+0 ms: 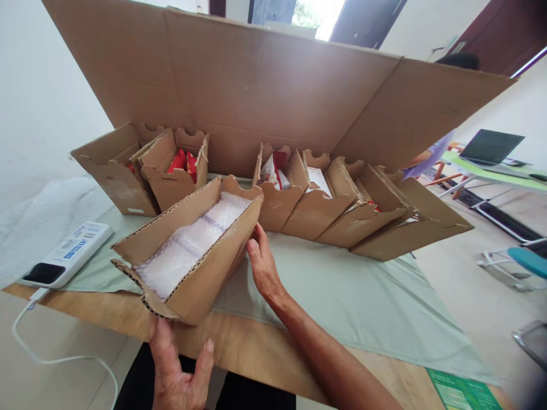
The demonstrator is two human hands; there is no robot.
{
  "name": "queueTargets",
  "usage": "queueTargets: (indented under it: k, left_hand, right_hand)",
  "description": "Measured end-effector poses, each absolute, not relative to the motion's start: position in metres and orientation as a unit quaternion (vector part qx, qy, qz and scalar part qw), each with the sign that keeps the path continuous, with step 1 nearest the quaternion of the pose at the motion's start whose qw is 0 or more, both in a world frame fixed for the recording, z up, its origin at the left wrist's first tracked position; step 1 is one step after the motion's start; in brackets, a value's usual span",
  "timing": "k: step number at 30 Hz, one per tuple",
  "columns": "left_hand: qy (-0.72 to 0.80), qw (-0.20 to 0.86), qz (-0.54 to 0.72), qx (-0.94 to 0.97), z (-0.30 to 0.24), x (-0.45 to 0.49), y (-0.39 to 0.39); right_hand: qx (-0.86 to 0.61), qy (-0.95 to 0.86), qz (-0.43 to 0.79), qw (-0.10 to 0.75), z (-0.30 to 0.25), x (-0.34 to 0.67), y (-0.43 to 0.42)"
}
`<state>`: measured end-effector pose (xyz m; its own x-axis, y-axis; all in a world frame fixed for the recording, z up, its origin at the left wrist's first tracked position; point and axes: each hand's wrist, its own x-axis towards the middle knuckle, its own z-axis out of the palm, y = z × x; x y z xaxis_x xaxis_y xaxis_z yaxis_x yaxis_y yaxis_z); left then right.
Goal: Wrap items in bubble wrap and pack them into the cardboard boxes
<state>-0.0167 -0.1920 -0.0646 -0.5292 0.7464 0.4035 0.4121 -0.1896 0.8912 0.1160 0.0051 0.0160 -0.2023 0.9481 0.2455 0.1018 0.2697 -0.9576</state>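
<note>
An open-topped cardboard box (231, 256) stands at an angle at the front of the table, holding a bubble-wrapped package (183, 245). My right hand (265, 265) is against the right side of this box near its far end, with some fingertips hidden by the cardboard. Below the box's near end is my left hand (177, 364). Its fingers reach up to the front edge, and the thumb is spread apart from them. What the hidden fingertips of the left hand touch cannot be made out.
Behind are more cardboard boxes (277, 205) with red and white packets, backed by a tall cardboard panel (256, 91). A white power bank (68, 256) with a cable lies left on the green cloth (342, 290). A laptop (491, 148) is on a table at right.
</note>
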Motion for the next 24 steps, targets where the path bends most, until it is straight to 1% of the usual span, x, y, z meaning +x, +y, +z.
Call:
queueTargets:
  k: [3, 8, 13, 18, 24]
  left_hand:
    - [0.623, 0.127, 0.613, 0.469, -0.061, -0.016, -0.188]
    - [0.613, 0.131, 0.605, 0.49, -0.037, -0.006, -0.173]
    - [0.602, 0.118, 0.585, 0.53, -0.019, 0.008, -0.15]
    - [0.601, 0.106, 0.577, 0.543, -0.012, 0.004, -0.119]
    - [0.594, 0.147, 0.585, 0.532, 0.004, 0.0, -0.087]
  right_hand:
    - [-0.401, -0.652, 0.434, 0.475, 0.018, 0.108, 0.015]
    - [-0.405, -0.665, 0.413, 0.473, 0.017, 0.1, 0.033]
    - [-0.368, -0.687, 0.397, 0.484, 0.007, 0.098, 0.027]
    - [-0.397, -0.641, 0.432, 0.495, -0.016, 0.093, 0.012]
    - [-0.402, -0.554, 0.481, 0.548, -0.039, 0.09, 0.017]
